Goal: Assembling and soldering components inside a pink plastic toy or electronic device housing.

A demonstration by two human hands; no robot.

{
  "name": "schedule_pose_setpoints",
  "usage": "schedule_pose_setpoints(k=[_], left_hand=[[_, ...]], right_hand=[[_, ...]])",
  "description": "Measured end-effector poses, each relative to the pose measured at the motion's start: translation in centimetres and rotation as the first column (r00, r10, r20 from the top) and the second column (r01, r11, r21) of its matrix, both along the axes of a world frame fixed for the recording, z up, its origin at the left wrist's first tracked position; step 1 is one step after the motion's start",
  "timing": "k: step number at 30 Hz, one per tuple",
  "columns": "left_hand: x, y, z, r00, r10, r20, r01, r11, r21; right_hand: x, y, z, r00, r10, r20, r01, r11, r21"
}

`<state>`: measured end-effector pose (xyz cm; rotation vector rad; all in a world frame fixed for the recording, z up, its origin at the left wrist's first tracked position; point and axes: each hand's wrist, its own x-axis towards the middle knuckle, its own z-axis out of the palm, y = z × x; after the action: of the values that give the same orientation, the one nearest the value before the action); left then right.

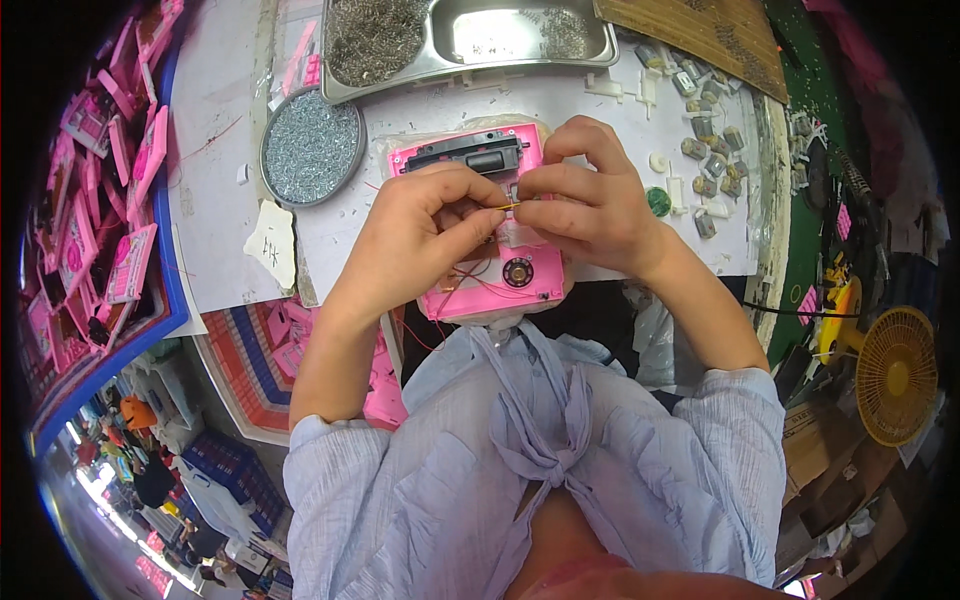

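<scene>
A pink plastic casing point(545, 297) lies in front of me on the table, its inside facing up. Across its far part runs a black mechanism point(465, 152); a small round speaker point(518, 271) sits at the near right, with thin red wires point(475, 288) loose beside it. Over the middle of the casing, my left hand point(425, 225) is closed, thumb and finger pinching one end of a thin yellow wire point(511, 206). My right hand point(600, 200) is closed too, its fingertips meeting the same wire. The curled fingers hide the parts beneath them.
Beyond the casing stand a round dish point(313, 148) of small screws and a metal tray point(470, 72) with springs. Small motors point(705, 140) lie scattered at the right. A blue-edged bin point(170, 260) of pink casings is at the left; a yellow fan point(896, 376) stands far right.
</scene>
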<state>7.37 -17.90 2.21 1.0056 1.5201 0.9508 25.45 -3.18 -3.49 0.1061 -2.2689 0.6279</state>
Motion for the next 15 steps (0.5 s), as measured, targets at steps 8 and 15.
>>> schedule_pose_setpoints(k=[8,15], left_hand=[[2.1,-0.4,-2.1,0.775,0.228,-0.589,0.095,0.879,0.466],[3.8,0.6,-3.4,0.652,0.377,-0.657,0.099,0.818,0.567]], right_hand=[[13.0,2.4,2.9,0.831,-0.536,0.15,0.555,0.776,-0.299],[27.8,10.0,2.0,0.414,-0.91,0.025,0.151,0.042,-0.988]])
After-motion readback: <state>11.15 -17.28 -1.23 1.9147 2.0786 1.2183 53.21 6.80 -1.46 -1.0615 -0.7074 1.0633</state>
